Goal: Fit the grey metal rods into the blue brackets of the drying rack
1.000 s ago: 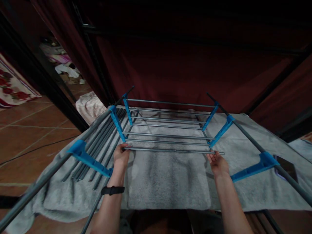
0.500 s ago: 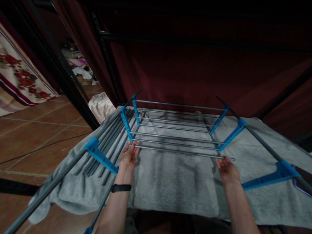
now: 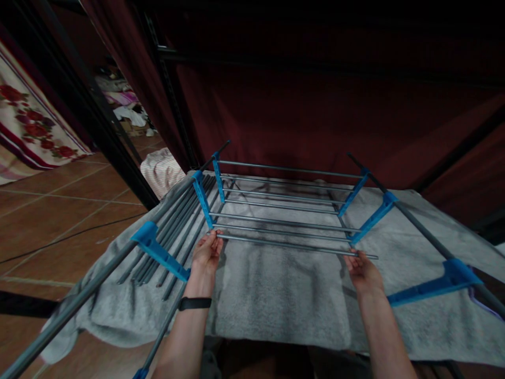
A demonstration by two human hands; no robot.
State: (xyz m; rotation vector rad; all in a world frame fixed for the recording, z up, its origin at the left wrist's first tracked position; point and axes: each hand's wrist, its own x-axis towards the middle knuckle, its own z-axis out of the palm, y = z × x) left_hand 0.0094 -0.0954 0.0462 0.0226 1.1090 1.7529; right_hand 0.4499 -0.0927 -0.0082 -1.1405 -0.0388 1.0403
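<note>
Between my two hands a thin grey metal tube lies crosswise, in front of a rack frame. My left hand pinches it near its left end, close to a blue plastic bracket. On the other side my right hand has its fingers closed round the tube, a little short of its right end. Behind it, several crossbars span the left and right blue brackets. A second right-hand bracket stands just beyond my right fingers. Nearer to me are two more blue brackets, left and right, with no crossbar between them.
Several loose grey tubes lie at the left on a grey blanket. Long side poles run toward me. A dark red curtain hangs behind. Black metal posts and a tiled floor are at the left.
The view has shifted slightly. Both hands keep their hold on the tube, which stays in nearly the same place before the brackets.
</note>
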